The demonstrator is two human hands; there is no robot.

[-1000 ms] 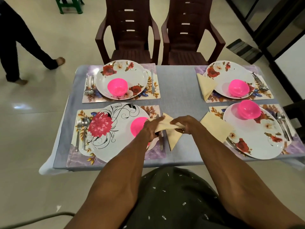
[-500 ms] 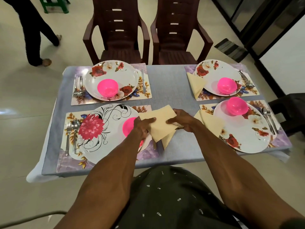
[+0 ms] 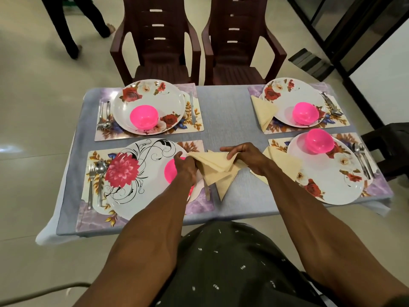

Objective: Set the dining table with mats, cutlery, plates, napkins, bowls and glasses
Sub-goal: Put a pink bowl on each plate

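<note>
A cream napkin point(image 3: 215, 168) is held above the grey tabletop point(image 3: 223, 111), between the two near place settings, its lower point hanging down towards the cloth. Its left corner is pinched by the left hand point(image 3: 184, 166), whose fingers are curled round the fabric over the rim of the black-and-red flowered plate point(image 3: 132, 173). Its right side is gripped by the right hand point(image 3: 242, 155), fingers bent over the folded edge. A pink bowl point(image 3: 171, 171) on that plate is partly hidden behind the left hand. A knife point(image 3: 207, 191) lies on the mat just beside the plate. A folded napkin point(image 3: 280, 160) lies tucked beside the near right plate point(image 3: 327, 185), and another point(image 3: 263, 111) beside the far right plate point(image 3: 287, 100).
</note>
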